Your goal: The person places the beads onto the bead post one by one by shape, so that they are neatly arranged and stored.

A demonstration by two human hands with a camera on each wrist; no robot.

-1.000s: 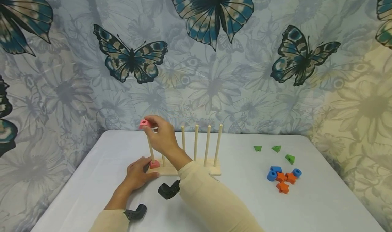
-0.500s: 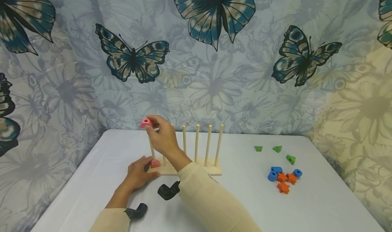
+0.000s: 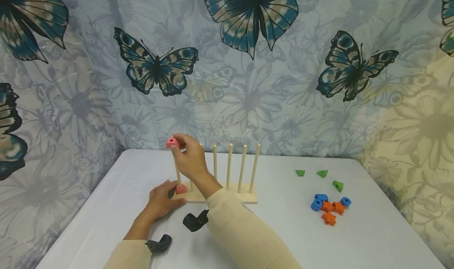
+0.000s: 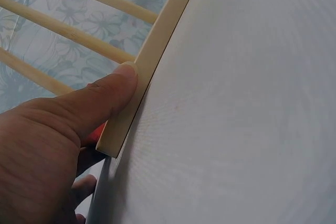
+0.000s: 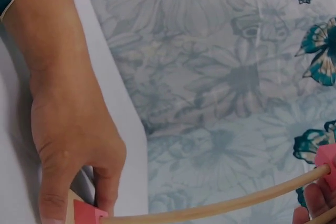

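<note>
My right hand [image 3: 191, 156] pinches a pink block [image 3: 172, 142] with a hole through it, at the top of the leftmost peg. In the right wrist view the peg's tip [image 5: 324, 170] meets this block at the hole. My left hand [image 3: 163, 200] grips the left end of the wooden peg stand [image 3: 250, 198]. Its thumb [image 4: 118, 85] presses the front edge, and the other fingers go around behind the end. A second pink block [image 3: 181, 189] sits at the foot of the leftmost peg, beside the left fingers.
Several bare pegs [image 3: 229, 166] rise from the stand, one partly behind the right hand. On the table's right lie green triangular blocks [image 3: 338, 186], blue cylinders [image 3: 317, 205] and orange stars [image 3: 329, 218]. Black wrist devices [image 3: 195, 221] jut from both sleeves. A butterfly-patterned cloth [image 3: 248, 103] hangs behind.
The head view has swung slightly, shifting the scene a little to the right. The upper pink block has turned slightly at the peg's top. My left hand stays on the stand.
</note>
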